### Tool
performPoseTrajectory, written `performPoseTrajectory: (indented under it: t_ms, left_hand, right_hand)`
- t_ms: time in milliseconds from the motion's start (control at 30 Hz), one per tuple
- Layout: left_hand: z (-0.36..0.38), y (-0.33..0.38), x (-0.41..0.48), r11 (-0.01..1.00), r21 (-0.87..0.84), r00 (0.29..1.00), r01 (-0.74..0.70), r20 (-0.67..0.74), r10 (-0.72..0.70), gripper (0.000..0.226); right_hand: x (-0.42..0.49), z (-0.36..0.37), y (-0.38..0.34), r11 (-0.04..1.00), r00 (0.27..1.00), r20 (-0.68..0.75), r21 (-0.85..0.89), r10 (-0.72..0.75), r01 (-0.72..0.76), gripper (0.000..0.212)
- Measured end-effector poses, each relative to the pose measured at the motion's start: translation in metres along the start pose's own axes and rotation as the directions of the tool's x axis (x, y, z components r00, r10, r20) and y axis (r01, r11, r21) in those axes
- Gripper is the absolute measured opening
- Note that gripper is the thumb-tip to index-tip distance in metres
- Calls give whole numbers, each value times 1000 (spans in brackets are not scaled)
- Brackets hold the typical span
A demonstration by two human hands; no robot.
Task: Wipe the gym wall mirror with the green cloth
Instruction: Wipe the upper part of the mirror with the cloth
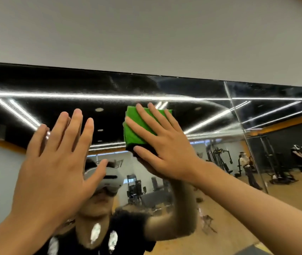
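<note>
We are mid-wipe near the top of the mirror (192,89), our right hand (165,144) pressing the folded green cloth (137,129) flat with straight fingers, our left hand (54,162) spread empty beside it, and the next stroke, we judge, needs steady pressure across the streaked glass.

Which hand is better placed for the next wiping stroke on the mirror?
Right, most likely. The right hand presses the green cloth flat on the mirror, just under its top edge. The left hand is spread open beside it with no cloth.
</note>
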State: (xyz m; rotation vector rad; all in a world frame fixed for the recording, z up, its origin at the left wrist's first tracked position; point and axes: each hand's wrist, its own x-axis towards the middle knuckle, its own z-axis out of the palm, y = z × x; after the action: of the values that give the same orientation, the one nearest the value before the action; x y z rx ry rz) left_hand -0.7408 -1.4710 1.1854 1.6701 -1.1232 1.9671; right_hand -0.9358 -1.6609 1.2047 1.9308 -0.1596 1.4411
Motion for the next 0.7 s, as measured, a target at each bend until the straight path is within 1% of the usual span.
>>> performPoseTrajectory:
  t_ms: [33, 67, 100, 133, 167, 200, 233, 267, 300, 333, 367, 400, 467, 500, 533, 567, 600, 633, 667, 700]
  left_hand:
    - [0, 0, 0, 1000, -4, 1000, 4, 0, -4, 87]
    - [0, 1, 0, 1000, -5, 1000, 6, -2, -6, 87]
    - [-1, 3, 0, 1000, -7, 1000, 7, -7, -7, 86]
    - [-2, 4, 0, 1000, -9, 1000, 8, -15, -8, 85]
    - [-4, 5, 1, 1000, -10, 1000, 6, -18, -6, 85]
    - [-6, 5, 1, 1000, -10, 1000, 5, -15, -5, 85]
    - [-7, 5, 2, 1000, -11, 1000, 7, -8, -7, 84]
    - [-8, 4, 2, 1000, -12, 1000, 10, 3, -10, 84]
    - [-8, 4, 1, 1000, -15, 1000, 12, 11, -12, 84]
    - [-8, 3, 0, 1000, -18, 1000, 13, 15, -13, 84]
    - [-8, 2, -1, 1000, -17, 1000, 10, 16, -10, 84]
    - [-8, 1, -1, 1000, -10, 1000, 3, 14, -3, 84]
    - [-7, -1, -2, 1000, 8, 1000, -12, 1, 12, 85]
    - [-6, -3, -2, 1000, 11, 1000, -15, -8, 15, 85]
    - [-5, -4, -2, 1000, 12, 1000, -17, -16, 17, 85]
    - [-3, -4, -1, 1000, 15, 1000, -18, -19, 18, 85]
    - [-2, -3, -1, 1000, 20, 1000, -16, -17, 17, 85]
    - [-2, -2, 0, 1000, 21, 1000, -12, -13, 12, 85]
    - [-2, 0, 1, 1000, 17, 1000, -5, -11, 5, 85]
    - [-2, 2, 1, 1000, 11, 1000, 3, -12, -2, 85]
  right_hand:
    - [-14, -3, 21, 998, 998, 32, -3, -61, 61, 64]
    - [-31, -6, 43, 998, 997, 45, -11, -59, 59, 64]
    - [-47, -9, 66, 1000, 999, 30, -15, 16, -16, 64]
    - [-58, -11, 87, 987, 987, -5, 1, 161, -161, 64]
    - [-64, -12, 103, 935, 934, -40, 35, 354, -353, 65]
    - [-60, -12, 113, 836, 834, -65, 75, 548, -544, 68]
    - [-46, -12, 114, 715, 711, -77, 107, 699, -691, 70]
    - [-26, -11, 109, 614, 609, -79, 128, 789, -779, 70]
    - [-4, -11, 96, 568, 563, -79, 134, 823, -812, 68]
    - [19, -9, 80, 584, 577, -86, 124, 812, -802, 65]
    - [41, -6, 60, 643, 635, -97, 111, 766, -758, 64]
    - [60, -4, 36, 717, 708, -112, 97, 697, -690, 64]
    - [82, 1, -5, 866, 857, -125, 64, 500, -496, 65]
    - [84, 3, -18, 927, 920, -114, 47, 375, -372, 64]
    - [81, 4, -22, 966, 962, -93, 28, 257, -256, 64]
    - [74, 2, -14, 987, 985, -65, 12, 161, -161, 63]
    - [64, 0, 1, 995, 994, -43, 4, 101, -100, 63]
    - [53, -4, 21, 995, 995, -35, -2, 97, -97, 63]
    - [41, -6, 44, 988, 987, -41, -9, 153, -153, 63]
    - [31, -9, 67, 966, 965, -52, -7, 256, -257, 64]
